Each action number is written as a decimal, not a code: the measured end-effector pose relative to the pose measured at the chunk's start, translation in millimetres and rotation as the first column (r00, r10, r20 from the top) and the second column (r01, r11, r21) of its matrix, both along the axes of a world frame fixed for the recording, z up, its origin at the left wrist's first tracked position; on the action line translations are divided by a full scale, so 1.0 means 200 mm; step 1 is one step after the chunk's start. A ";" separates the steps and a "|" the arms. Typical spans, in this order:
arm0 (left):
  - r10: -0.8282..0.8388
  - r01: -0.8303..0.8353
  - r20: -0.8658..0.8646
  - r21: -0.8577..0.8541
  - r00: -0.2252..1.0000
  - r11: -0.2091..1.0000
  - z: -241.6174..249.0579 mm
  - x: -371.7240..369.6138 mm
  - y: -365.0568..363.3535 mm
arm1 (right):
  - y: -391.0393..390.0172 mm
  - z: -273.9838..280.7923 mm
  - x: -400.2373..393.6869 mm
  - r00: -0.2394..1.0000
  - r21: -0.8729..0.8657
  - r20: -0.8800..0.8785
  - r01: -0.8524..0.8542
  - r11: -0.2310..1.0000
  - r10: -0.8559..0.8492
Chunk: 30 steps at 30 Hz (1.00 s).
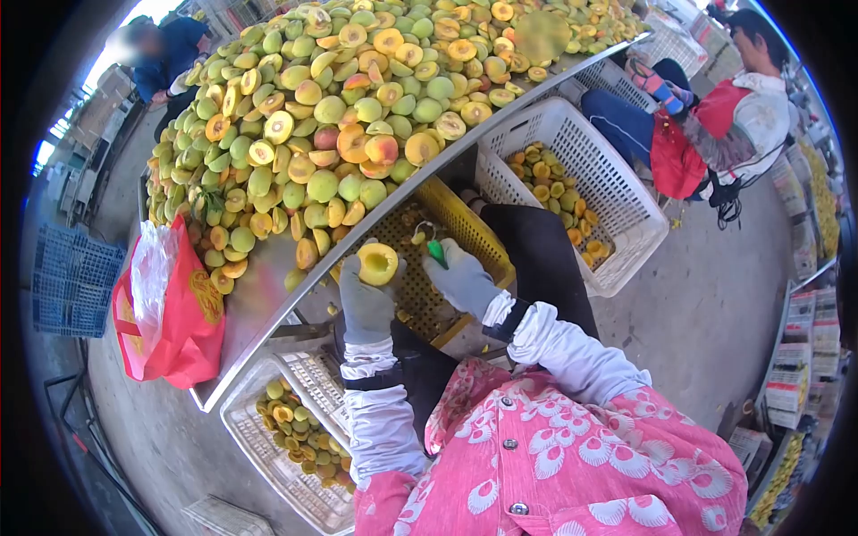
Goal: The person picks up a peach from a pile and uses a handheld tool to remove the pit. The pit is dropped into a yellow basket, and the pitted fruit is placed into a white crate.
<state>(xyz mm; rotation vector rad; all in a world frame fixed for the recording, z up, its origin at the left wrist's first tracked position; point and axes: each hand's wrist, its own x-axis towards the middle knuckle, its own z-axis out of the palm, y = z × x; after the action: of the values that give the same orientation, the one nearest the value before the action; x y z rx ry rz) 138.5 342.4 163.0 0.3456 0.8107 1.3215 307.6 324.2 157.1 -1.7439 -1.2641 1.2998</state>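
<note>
My left hand (368, 299), in a grey glove, is closed around a halved yellow peach (377, 264), its hollowed cut face turned up. In my right hand (465, 280), also gloved, is a pitting tool with a green handle (437, 253) and a curved metal loop at its tip. A small bit of fruit shows by that loop, a short way right of the peach half. Below both hands stands a yellow perforated crate (487, 234) with scraps on its bottom. Just beyond the hands, a big heap of cut peaches (349, 143) covers the metal table.
White baskets holding peach halves stand to the right (639, 223) and lower left (246, 429). The table's metal edge (286, 308) runs diagonally past my left hand. A red bag (192, 313) hangs at its near corner. One person (715, 134) sits at right, another (165, 54) at upper left.
</note>
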 end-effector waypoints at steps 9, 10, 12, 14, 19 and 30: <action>0.113 -0.124 0.097 0.124 0.989 0.985 0.05 0.11 -0.01 | -0.12 0.07 -0.10 0.986 0.185 0.107 -0.148 0.972 0.130; 0.247 -0.040 -0.450 0.421 0.858 0.906 0.00 0.10 -0.02 | -0.13 0.08 -0.11 0.990 0.189 0.072 -0.129 0.973 0.117; 0.404 0.136 -0.754 0.539 0.518 0.831 -0.01 0.11 -0.02 | -0.14 0.04 -0.12 0.993 0.353 0.110 -0.083 0.932 0.047; 0.232 -0.071 -0.310 0.452 0.922 0.889 -0.12 0.12 -0.02 | -0.15 -0.01 -0.12 0.986 0.350 0.141 -0.130 0.928 0.086; 0.352 -0.049 -0.536 0.498 0.767 0.866 0.08 0.21 -0.07 | -0.18 0.11 -0.14 0.987 0.168 -0.130 -0.075 0.983 0.097; 0.667 0.259 -0.697 0.717 0.265 0.647 0.12 0.26 -0.15 | -0.01 -0.34 -0.24 0.917 -0.037 0.325 -0.231 0.972 0.231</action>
<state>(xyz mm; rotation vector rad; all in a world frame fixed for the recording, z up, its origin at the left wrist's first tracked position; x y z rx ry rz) 190.3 312.6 186.0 1.9808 1.3229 1.6510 260.4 322.9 89.6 -1.9110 -1.7024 1.1615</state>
